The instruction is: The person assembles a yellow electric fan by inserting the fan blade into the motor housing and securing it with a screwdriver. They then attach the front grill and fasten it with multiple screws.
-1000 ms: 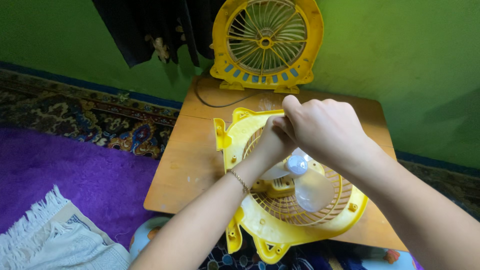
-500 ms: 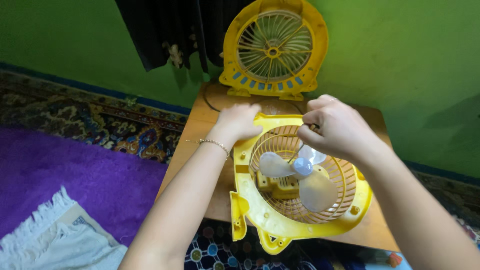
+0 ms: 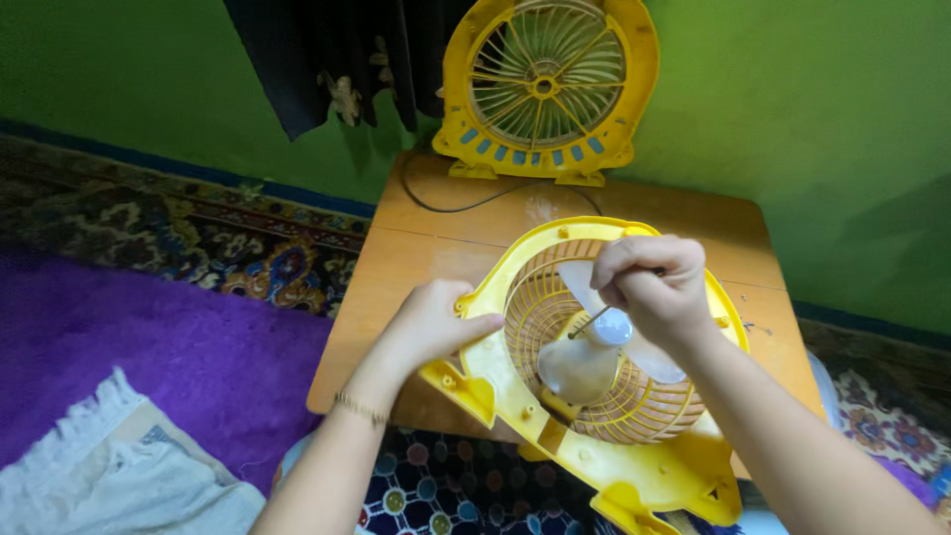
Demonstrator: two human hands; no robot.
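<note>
Pinched in my right hand [image 3: 649,282], a thin screwdriver [image 3: 591,320] angles toward the pale fan blades [image 3: 584,362]. My left hand [image 3: 436,322] grips the yellow fan housing [image 3: 594,466], which overhangs the wooden table [image 3: 416,258]; I judge it could tip or the tip slip.

fan housing [image 3: 594,436]: yellow plastic shell with a round ribbed grille, lying flat on the near right part of the wooden table, its near edge overhanging
blades [image 3: 580,367]: translucent pale, on a light hub at the grille's centre
thin tool [image 3: 590,322]: slender metal shaft, tilted, its tip near the hub
pose: housing turned askew, mounting tabs toward the near left
</note>
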